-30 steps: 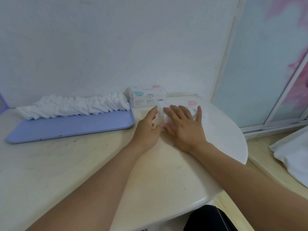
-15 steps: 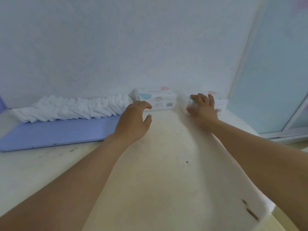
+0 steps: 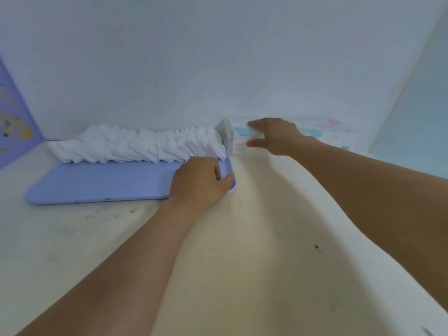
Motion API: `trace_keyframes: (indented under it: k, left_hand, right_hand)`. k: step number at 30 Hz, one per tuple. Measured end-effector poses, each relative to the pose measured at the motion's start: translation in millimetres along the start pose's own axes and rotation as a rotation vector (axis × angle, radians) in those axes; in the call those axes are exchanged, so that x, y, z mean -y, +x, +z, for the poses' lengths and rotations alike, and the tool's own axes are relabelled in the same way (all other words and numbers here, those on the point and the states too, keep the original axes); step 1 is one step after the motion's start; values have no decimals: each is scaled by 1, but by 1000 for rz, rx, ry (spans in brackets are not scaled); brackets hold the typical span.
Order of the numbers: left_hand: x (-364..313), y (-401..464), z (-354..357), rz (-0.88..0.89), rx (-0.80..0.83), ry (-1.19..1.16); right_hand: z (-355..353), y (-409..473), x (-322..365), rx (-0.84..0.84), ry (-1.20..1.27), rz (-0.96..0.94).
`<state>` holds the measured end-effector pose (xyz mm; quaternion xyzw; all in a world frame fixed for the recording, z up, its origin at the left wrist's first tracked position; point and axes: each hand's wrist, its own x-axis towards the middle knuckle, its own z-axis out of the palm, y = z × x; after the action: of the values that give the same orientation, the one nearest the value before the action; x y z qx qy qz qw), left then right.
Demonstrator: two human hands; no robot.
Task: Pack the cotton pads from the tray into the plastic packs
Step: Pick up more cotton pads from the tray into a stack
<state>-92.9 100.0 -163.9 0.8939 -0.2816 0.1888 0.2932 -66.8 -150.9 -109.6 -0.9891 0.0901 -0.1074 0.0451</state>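
Observation:
A long row of white cotton pads (image 3: 140,145) lies along the back of a lilac tray (image 3: 97,183) on the pale table. My left hand (image 3: 200,181) grips the tray's right end, thumb on its rim. Just right of the tray stands a filled plastic pack (image 3: 236,139) with a blue oval mark. My right hand (image 3: 274,135) holds this pack, fingers over its top and thumb on its front. Further right, against the wall, lies another plastic pack (image 3: 337,134) with blue and pink marks.
A white wall rises right behind the tray and packs. A lilac printed board (image 3: 14,127) leans at the far left. A pale blue panel (image 3: 417,132) closes the right side. The cream tabletop (image 3: 254,238) reaches toward me.
My right hand moved left from the far pack onto the pack beside the tray. My left hand dropped from near that pack onto the tray's right end. The view shifted left.

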Motion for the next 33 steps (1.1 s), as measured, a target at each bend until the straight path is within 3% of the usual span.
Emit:
trace_keyframes:
  k: [4,20,26,33]
  left_hand:
    - [0,-7,-6,51,111,114]
    - [-10,-68,-42,113,127,91]
    - [-17,-85,-45,142,131,48]
    - [-39,-83,-43,48,346,-172]
  right_hand:
    - [-1,-16,-1,-30,10,-18]
    - [-26,-200,52,-188,-73,-64]
    - [-52,-232,29,-50,41,-137]
    - [-29,-257,21,-325,-1,-295]
